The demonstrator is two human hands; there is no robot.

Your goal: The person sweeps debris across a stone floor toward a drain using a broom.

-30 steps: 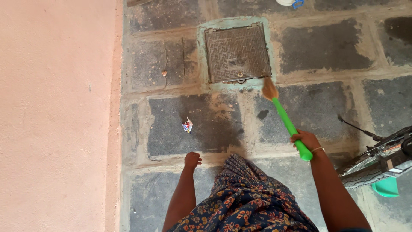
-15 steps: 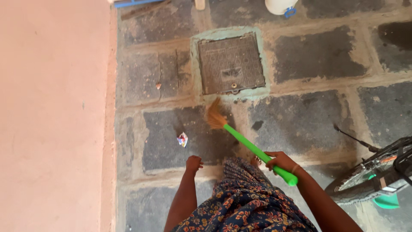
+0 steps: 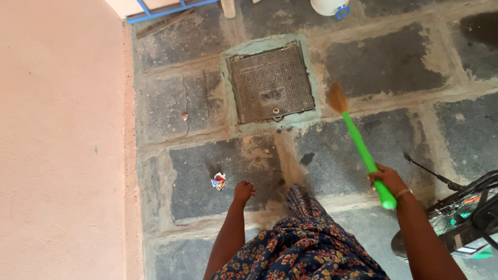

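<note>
Skirt (image 3: 301, 249) nearest, dark floral, over grey stone paving (image 3: 373, 67). Right hand (image 3: 386, 180) wrapped tight round the green handle of a broom (image 3: 363, 150) — long axis runs up and slightly left from the fist, bristle tip raised beside the square metal drain cover (image 3: 271, 83). Left hand (image 3: 243, 191) loosely curled, empty, hanging just right of a crumpled wrapper (image 3: 218, 181); that hand is the nearer one to it. Pink wall (image 3: 62, 155) bounds the left, bicycle (image 3: 461, 223) crowds the right. Open paving ahead — white bucket (image 3: 328, 6) far off.
</note>
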